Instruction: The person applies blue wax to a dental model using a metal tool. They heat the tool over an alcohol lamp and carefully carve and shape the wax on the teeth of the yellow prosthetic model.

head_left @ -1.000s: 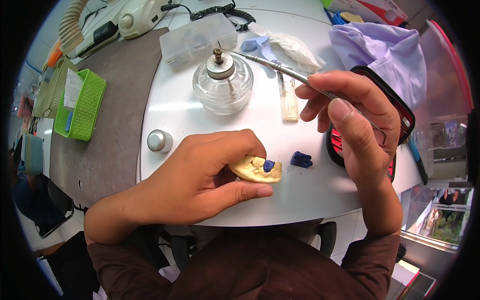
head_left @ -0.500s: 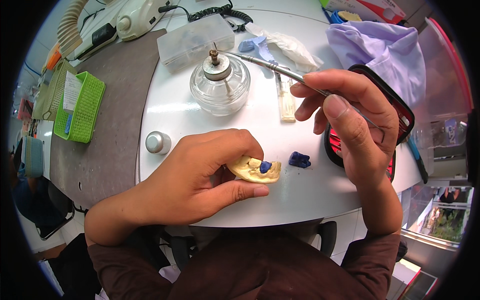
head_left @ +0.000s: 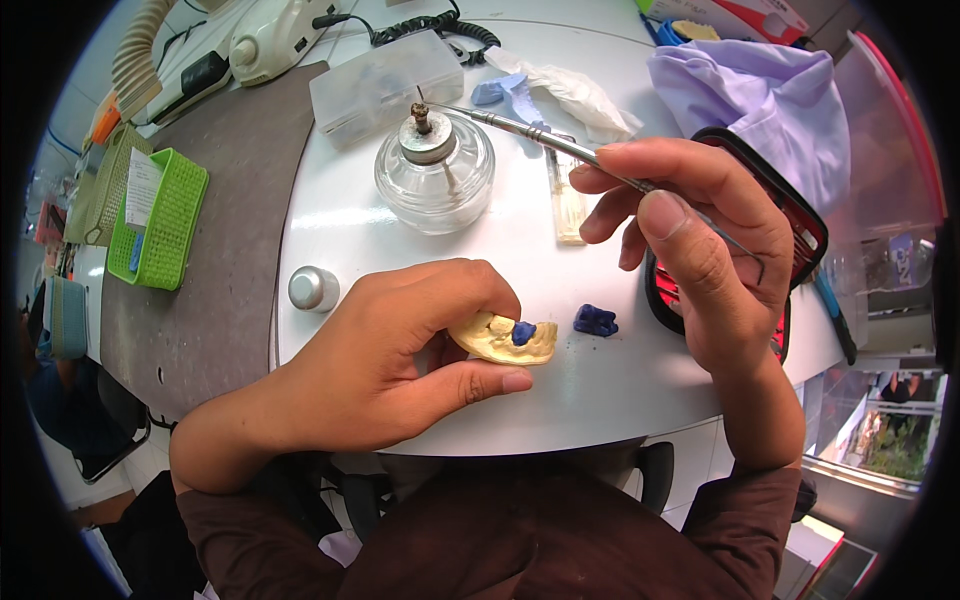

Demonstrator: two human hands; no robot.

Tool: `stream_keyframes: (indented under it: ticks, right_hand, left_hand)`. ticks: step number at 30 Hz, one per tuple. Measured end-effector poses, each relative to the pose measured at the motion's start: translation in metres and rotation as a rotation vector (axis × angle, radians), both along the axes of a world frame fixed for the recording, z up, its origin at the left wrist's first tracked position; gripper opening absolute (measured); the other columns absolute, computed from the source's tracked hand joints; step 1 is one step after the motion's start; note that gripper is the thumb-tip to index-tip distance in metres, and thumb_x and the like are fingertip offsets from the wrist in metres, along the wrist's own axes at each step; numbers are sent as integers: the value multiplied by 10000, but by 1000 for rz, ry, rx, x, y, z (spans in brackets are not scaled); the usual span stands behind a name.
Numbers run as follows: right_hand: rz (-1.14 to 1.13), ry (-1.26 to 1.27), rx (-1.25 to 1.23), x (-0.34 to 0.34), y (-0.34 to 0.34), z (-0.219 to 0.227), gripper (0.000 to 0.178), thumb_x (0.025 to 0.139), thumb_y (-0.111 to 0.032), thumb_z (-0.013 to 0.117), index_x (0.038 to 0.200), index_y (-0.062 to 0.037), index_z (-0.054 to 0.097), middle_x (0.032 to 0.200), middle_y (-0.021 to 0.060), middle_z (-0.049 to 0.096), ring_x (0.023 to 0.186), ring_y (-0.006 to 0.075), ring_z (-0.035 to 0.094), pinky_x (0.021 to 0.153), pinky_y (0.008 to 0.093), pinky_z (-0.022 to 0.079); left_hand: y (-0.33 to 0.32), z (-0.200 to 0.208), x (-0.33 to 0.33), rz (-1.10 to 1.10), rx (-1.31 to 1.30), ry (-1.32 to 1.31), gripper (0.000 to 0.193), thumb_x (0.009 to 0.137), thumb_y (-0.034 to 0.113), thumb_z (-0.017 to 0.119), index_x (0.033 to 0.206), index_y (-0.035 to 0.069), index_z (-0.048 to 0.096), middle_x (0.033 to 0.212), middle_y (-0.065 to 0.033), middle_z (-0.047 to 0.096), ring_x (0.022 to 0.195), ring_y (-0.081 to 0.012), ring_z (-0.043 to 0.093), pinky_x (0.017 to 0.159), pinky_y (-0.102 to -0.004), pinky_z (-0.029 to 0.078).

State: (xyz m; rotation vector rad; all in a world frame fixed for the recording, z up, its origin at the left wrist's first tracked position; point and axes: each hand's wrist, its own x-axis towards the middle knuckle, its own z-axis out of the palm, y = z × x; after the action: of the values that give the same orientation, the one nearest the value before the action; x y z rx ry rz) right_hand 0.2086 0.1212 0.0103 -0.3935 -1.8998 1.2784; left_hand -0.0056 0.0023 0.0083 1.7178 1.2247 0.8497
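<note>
My left hand (head_left: 400,350) pinches a pale yellow dental cast (head_left: 495,343) between thumb and fingers, just above the table. A dark blue wax tooth (head_left: 523,333) sits in the row of teeth on the cast. Between the fingers and thumb of my right hand (head_left: 700,225) is a thin metal wax carver (head_left: 540,134). Its far tip reaches the wick (head_left: 421,118) of a glass spirit lamp (head_left: 435,185); whether it touches, and any flame, I cannot make out. A lump of dark blue wax (head_left: 596,320) lies on the table between my hands.
A silver lamp cap (head_left: 313,288) stands left of my left hand. Behind the lamp is a clear plastic box (head_left: 385,85). An open black and red instrument case (head_left: 665,295) lies beneath my right hand. Further back are lilac cloth (head_left: 745,110) and crumpled tissue (head_left: 575,95); a green basket (head_left: 172,220) stands left.
The view has shifted slightly. Both hands keep their grips, the cast tilts a little, and the carver's tip stays at the lamp's wick.
</note>
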Motion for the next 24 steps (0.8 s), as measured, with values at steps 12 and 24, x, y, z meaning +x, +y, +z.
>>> stream_keyframes:
  ticks: [12, 24]
  right_hand:
    - [-28, 83, 23, 8, 4, 4, 216, 941, -110, 667, 1120, 2, 618, 950, 124, 694, 746, 157, 649, 638, 232, 457]
    - [-305, -190, 513, 70, -79, -15, 280, 717, 57, 752, 941, -83, 661, 770, 70, 683, 611, 202, 662, 541, 289, 529]
  left_hand:
    - [0, -1, 1, 29, -3, 45, 338, 813, 191, 834, 973, 7, 600, 831, -62, 594, 711, -130, 564, 631, -264, 428]
    - [0, -3, 2, 17, 37, 36, 304, 829, 168, 804, 972, -6, 601, 828, -85, 595, 710, -152, 564, 633, -275, 435]
